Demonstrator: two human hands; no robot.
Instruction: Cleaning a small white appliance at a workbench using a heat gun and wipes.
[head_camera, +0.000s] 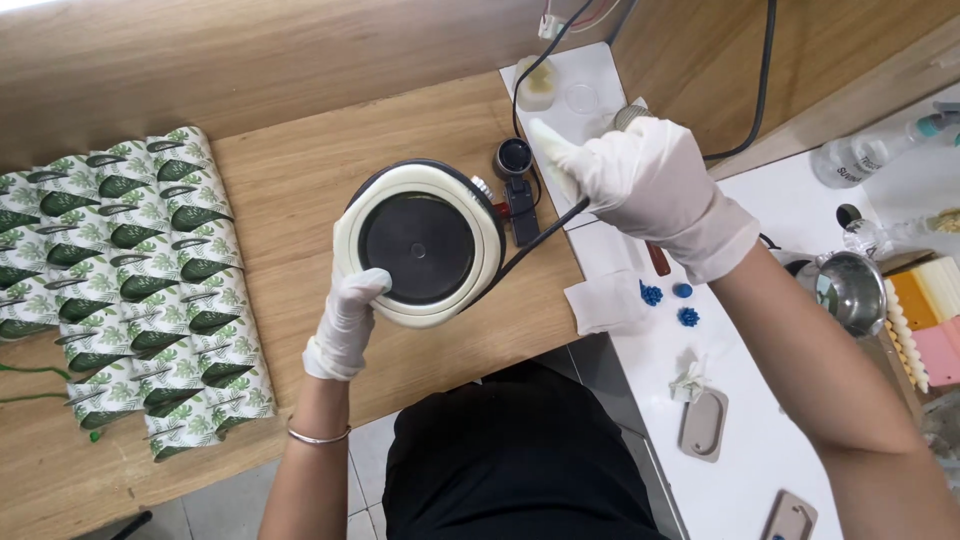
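Round cream hotplate (420, 245), with a black disc in its middle, is held up over the wooden bench (300, 170), tilted so the disc faces the camera. The left hand (345, 320), in a white glove, is curled around the lower left rim, thumb on the cream ring. The right hand (645, 180), also gloved, is closed around a pale cloth (550, 150) at the upper right, just beside the black power cord (530, 250) that runs off the hotplate's edge. A small black plug (515, 175) sits behind the hotplate. Rows of leaf-printed paper cones (130, 290) lie to the left. On the white bench (740, 470) to the right rest three small blue pieces (670, 300), a steel cup (850, 290) and grey moulds (705, 425).
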